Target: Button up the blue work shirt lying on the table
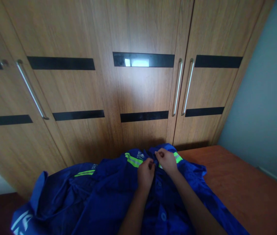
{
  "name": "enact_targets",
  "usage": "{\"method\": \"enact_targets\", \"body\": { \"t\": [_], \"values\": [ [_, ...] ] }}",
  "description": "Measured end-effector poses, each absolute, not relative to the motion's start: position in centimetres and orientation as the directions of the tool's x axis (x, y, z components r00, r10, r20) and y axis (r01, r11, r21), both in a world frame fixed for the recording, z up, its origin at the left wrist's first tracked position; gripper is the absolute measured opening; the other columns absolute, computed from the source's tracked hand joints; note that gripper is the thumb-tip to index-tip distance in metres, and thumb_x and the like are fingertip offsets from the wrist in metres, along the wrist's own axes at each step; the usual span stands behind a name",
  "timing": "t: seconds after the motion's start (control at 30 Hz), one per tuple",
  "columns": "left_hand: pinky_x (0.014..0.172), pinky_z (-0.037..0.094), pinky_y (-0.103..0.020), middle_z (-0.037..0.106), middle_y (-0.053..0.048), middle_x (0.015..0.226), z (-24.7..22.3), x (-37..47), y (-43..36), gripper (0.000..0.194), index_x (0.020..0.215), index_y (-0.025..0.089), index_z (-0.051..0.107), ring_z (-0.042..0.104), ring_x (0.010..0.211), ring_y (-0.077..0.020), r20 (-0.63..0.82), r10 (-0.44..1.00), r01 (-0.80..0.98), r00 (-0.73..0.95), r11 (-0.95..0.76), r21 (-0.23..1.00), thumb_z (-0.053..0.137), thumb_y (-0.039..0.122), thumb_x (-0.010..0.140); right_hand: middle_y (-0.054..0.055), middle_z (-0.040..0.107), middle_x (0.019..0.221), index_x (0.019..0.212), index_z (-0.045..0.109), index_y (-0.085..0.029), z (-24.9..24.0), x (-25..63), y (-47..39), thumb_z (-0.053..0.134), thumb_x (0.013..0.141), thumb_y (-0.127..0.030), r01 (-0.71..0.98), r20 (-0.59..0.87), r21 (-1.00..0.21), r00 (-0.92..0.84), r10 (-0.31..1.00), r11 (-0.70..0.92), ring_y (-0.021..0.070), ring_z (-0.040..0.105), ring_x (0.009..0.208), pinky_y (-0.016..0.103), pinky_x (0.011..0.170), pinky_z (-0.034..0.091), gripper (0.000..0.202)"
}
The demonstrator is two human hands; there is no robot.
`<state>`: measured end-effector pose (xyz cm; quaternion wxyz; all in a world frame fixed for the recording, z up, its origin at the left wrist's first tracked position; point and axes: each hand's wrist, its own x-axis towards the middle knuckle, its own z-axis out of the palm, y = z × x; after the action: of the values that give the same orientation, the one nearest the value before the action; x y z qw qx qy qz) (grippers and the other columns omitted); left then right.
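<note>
Your left hand (pixel 145 173) and right hand (pixel 167 161) sit side by side, nearly touching, on a blue work shirt (pixel 109 192) that lies spread out on the brown worktop (pixel 238 186). Both hands are curled nearly shut, fingertips pinching the shirt's front edge close to the collar, where the two sides of the cloth meet. What exactly sits between your fingertips is too small to make out. Just below your hands, between your forearms, a row of blue buttons (pixel 163 216) runs down the front of the shirt. Yellow-green reflective stripes (pixel 133 160) cross the shirt just left of your left hand, and another such stripe shows just past your right hand. A sleeve trails off well to the left of your left hand, with white lettering near its end. Beyond your hands stands a wooden wardrobe (pixel 84 98) with dark bands and metal handles (pixel 177 87). A pale wall (pixel 263 107) rises to the right of your right hand.
</note>
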<state>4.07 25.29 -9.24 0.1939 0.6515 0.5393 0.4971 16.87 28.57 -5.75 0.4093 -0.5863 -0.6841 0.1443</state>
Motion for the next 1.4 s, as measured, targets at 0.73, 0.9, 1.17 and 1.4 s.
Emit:
{"method": "enact_targets", "body": {
  "t": [0.73,0.9,1.17,1.4],
  "values": [
    [0.056,0.04,-0.02,0.065,0.002,0.063,-7.0,3.0,24.5,0.028,0.074,0.021,0.062,0.062,0.061,-0.0129,0.369,0.907,0.656,-0.202,-0.155,0.739,0.044,0.034,0.091,0.005,0.071,0.104,0.125,0.057,-0.026,2.8,20.2,28.0,0.04,0.092,-0.027,0.956,0.397,-0.246,-0.049,0.917,0.158,0.0202,0.065,0.097,0.029,0.083,0.046,0.037],
    [0.068,0.044,-0.024,0.065,-0.004,0.075,-2.6,2.2,23.2,0.042,0.082,0.019,0.059,0.061,0.073,-0.0153,0.469,0.838,0.736,-0.28,-0.127,0.665,0.024,0.036,0.097,0.002,0.069,0.076,0.115,0.062,-0.018,0.3,23.4,22.2,0.043,0.09,-0.033,0.845,0.656,-0.402,-0.003,0.754,0.354,0.0171,0.066,0.07,0.026,0.07,0.047,0.035],
    [0.083,0.047,-0.031,0.066,-0.01,0.101,0.6,5.7,23.7,0.02,0.099,0.019,0.062,0.064,0.097,-0.0229,0.356,0.934,0.911,0.03,-0.172,0.375,0.056,0.027,0.082,0.003,0.067,0.075,0.134,0.046,-0.012,-7.1,23.0,15.8,0.038,0.088,-0.025,0.831,0.409,-0.462,-0.113,0.906,0.312,0.0187,0.065,0.067,0.028,0.064,0.046,0.048],
    [0.091,0.047,-0.047,0.066,-0.009,0.108,-0.6,6.8,28.0,0.028,0.104,0.014,0.063,0.062,0.103,-0.0241,0.015,0.999,0.981,0.045,-0.047,0.189,0.063,0.035,0.085,0.0,0.063,0.066,0.132,0.047,-0.009,-7.5,23.5,16.5,0.043,0.084,-0.025,0.687,0.263,-0.685,-0.076,0.962,0.241,0.0184,0.062,0.062,0.028,0.061,0.044,0.051]
  ]
}}
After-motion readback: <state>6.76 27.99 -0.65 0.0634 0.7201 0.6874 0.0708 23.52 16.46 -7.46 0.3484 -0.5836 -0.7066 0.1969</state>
